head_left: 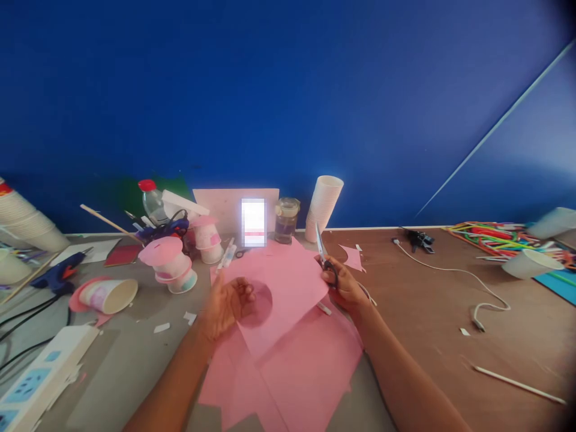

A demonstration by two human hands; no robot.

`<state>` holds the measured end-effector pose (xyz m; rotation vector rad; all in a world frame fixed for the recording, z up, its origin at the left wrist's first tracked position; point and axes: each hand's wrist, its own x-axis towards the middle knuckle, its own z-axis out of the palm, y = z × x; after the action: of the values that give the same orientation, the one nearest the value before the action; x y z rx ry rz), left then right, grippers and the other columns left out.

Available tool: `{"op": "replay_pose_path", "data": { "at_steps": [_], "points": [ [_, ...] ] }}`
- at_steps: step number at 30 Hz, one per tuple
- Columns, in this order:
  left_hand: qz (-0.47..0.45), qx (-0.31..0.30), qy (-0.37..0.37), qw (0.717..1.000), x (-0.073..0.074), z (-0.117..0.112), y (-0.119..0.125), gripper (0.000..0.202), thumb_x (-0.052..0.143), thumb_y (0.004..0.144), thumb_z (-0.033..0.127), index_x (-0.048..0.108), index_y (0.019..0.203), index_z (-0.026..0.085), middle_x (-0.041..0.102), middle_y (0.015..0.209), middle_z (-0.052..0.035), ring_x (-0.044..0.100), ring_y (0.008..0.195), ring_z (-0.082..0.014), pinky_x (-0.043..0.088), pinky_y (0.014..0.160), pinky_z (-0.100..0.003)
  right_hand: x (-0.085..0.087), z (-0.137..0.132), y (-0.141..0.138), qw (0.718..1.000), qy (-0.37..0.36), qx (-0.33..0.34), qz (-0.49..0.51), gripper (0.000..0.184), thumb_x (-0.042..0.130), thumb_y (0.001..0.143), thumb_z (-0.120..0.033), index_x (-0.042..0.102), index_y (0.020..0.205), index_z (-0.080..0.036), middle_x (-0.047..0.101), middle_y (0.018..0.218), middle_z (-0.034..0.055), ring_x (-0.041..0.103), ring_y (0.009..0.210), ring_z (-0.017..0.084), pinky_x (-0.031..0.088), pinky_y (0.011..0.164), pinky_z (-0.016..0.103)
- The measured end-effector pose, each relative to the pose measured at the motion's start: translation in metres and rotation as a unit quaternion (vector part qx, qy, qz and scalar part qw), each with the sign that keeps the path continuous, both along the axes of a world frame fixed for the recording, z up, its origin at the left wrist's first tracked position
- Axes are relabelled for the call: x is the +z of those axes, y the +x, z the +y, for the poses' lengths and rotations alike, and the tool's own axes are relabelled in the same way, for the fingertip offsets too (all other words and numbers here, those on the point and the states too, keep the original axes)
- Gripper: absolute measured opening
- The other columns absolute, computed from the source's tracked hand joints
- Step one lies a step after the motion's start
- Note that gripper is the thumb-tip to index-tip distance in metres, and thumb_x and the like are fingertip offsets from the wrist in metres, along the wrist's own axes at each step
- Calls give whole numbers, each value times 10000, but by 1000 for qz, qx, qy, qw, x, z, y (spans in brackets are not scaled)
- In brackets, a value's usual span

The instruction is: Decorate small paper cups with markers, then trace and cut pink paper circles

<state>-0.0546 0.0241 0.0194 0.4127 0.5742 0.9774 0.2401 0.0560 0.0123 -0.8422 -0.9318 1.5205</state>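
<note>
My right hand is wrapped round a pair of scissors with dark handles, the blades pointing up and away from me. Close by its fingers is the right corner of a pink paper sheet. A rounded notch is cut into the left side of that sheet. At this notch my left hand is held palm inward, its fingers loosely bent and apart, with nothing visible in them. More pink paper lies spread underneath, with angular cut edges.
Pink-trimmed paper cups, a glue gun and a power strip are on the left. Behind the paper stand a lit phone, a glass jar and stacked cups. A white cable runs across the right.
</note>
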Motion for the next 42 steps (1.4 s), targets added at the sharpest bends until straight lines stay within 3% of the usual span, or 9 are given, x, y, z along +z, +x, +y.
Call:
{"op": "replay_pose_path", "data": {
  "at_steps": [7, 11, 16, 21, 26, 29, 32, 37, 42],
  "points": [
    [69, -48, 33, 996, -11, -16, 36, 418, 676, 741, 488, 636, 957, 133, 661, 953, -127, 641, 871, -235, 463, 895, -415, -5, -8, 2, 992, 8, 106, 67, 469, 796, 509, -371, 654, 937, -245, 597, 713, -18, 497, 558, 127, 380, 488, 234],
    [47, -99, 56, 992, -8, -23, 40, 366, 665, 754, 474, 631, 943, 162, 677, 930, -111, 654, 852, -268, 466, 866, -505, -7, -11, -2, 988, 9, 143, 66, 496, 790, 503, -380, 632, 949, -233, 594, 709, -18, 508, 541, 126, 376, 456, 229],
    [52, -152, 95, 982, -7, -30, 30, 433, 744, 673, 462, 655, 965, 154, 699, 955, -134, 661, 874, -314, 497, 798, -515, 3, -12, -13, 990, -5, 136, 26, 488, 813, 489, -385, 648, 910, -202, 590, 724, -8, 506, 549, 118, 383, 486, 234],
    [59, -187, 81, 977, -9, -31, 22, 451, 649, 742, 529, 687, 947, 129, 722, 877, -156, 684, 813, -310, 501, 781, -480, 7, -10, -19, 988, -46, 143, -20, 437, 813, 503, -321, 677, 904, -211, 527, 653, -40, 395, 491, 74, 282, 450, 198],
    [98, -179, 47, 978, -7, -24, 22, 278, 658, 783, 390, 684, 868, 127, 719, 813, -138, 690, 737, -259, 533, 718, -431, 3, -6, -20, 992, -28, 118, -35, 395, 804, 539, -260, 695, 915, -214, 536, 715, -32, 411, 561, 74, 290, 500, 196],
    [95, -155, 42, 982, -4, -22, 26, 221, 654, 794, 342, 672, 820, 124, 720, 792, -127, 692, 747, -255, 546, 721, -450, 3, -3, -22, 999, -4, 44, -16, 378, 771, 609, -313, 675, 965, -229, 538, 731, -28, 418, 581, 84, 317, 526, 209],
    [72, -70, 40, 994, -3, -21, 31, 206, 653, 798, 342, 664, 810, 137, 730, 791, -105, 695, 755, -250, 545, 748, -461, 4, -2, -25, 1000, 16, -13, 3, 415, 726, 662, -414, 623, 1023, -236, 556, 708, -19, 432, 577, 106, 332, 534, 237],
    [33, 71, 36, 996, -2, -17, 39, 203, 682, 778, 324, 653, 863, 142, 740, 864, -96, 691, 853, -250, 495, 882, -464, -1, -9, -38, 999, 38, -23, -29, 490, 728, 650, -478, 586, 1046, -228, 577, 696, -7, 438, 555, 116, 301, 500, 242],
    [29, 94, 16, 995, 0, -21, 50, 231, 716, 743, 339, 639, 811, 132, 735, 834, -105, 690, 845, -257, 482, 891, -457, -5, -17, -54, 997, 33, -38, -64, 440, 748, 647, -386, 601, 1040, -253, 584, 777, -10, 460, 604, 105, 334, 535, 228]
  ]
}}
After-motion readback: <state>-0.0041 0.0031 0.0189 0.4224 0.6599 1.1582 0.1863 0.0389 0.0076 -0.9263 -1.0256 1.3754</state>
